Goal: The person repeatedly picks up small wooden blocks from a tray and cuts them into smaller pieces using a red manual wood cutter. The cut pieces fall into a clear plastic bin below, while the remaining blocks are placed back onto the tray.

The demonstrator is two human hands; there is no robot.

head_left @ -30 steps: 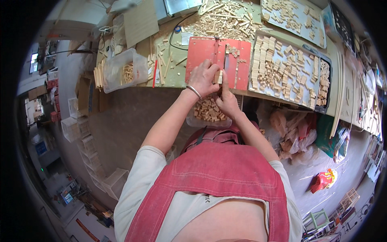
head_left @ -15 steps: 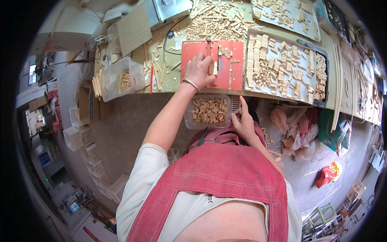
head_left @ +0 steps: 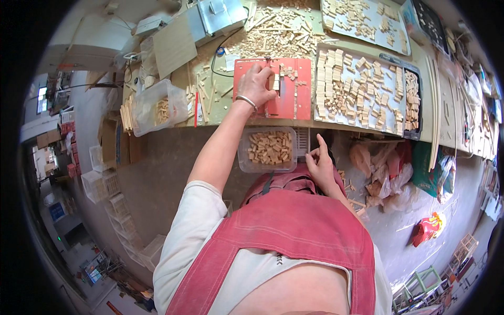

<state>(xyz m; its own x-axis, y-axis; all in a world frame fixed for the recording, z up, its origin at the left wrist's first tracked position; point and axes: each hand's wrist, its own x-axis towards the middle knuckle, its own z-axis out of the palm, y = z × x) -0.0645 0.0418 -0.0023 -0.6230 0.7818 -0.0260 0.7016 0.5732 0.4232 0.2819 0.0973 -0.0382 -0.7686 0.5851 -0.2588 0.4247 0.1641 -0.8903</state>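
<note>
At the bench edge lies a red board [head_left: 294,102] with a slot, a metal strip and small wooden offcuts [head_left: 289,72] on it. My left hand [head_left: 256,86] is on the board's left half, fingers closed on a small pale wooden block [head_left: 275,83] beside the slot. Below the bench edge, a clear plastic container [head_left: 243,152] holds many small wooden pieces [head_left: 269,147]. To its right, my right hand [head_left: 321,164] has its index finger extended and holds nothing that I can see.
Trays [head_left: 321,119] of wooden blocks sit to the right, another clear bin [head_left: 144,118] and loose sticks to the left, scrap wood [head_left: 275,37] behind. A metal box [head_left: 215,13] and cable stand at back left. Bags [head_left: 428,178] lie beneath the bench at right.
My right hand has left the red board, moving down and right to beside the clear container, which now shows fully. My left hand stays on the board with the block.
</note>
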